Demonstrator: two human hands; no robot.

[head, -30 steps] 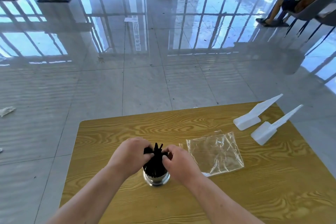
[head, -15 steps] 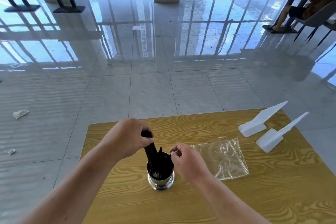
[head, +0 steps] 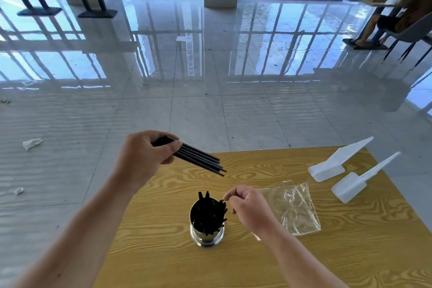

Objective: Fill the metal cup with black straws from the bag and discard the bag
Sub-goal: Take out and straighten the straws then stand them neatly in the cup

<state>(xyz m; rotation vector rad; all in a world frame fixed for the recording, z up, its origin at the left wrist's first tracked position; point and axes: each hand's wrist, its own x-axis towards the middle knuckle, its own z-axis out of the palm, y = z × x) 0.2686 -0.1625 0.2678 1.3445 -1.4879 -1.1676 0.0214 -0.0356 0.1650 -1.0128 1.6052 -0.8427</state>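
Note:
A shiny metal cup (head: pixel 207 234) stands on the wooden table (head: pixel 350 252), packed with black straws (head: pixel 208 214). My left hand (head: pixel 145 156) is raised above the table's far left edge and grips a small bundle of black straws (head: pixel 198 159) that slants down to the right. My right hand (head: pixel 247 208) hovers just right of the cup's rim with its fingers curled and thumb and forefinger pinched near the straw tips; whether it touches one I cannot tell. The clear plastic bag (head: pixel 292 208) lies flat and crumpled on the table, right of that hand.
Two white plastic scoops (head: pixel 336 161) (head: pixel 357 182) lie at the table's far right corner. Beyond the table is a glossy tiled floor with scraps of litter (head: pixel 31 143) on the left. A person sits on a chair (head: pixel 406 28) far back right.
My left hand has lifted a few straws out of the cup and carried them up and left, turning them near level. My right hand has drawn slightly right of the cup. The view has tilted up.

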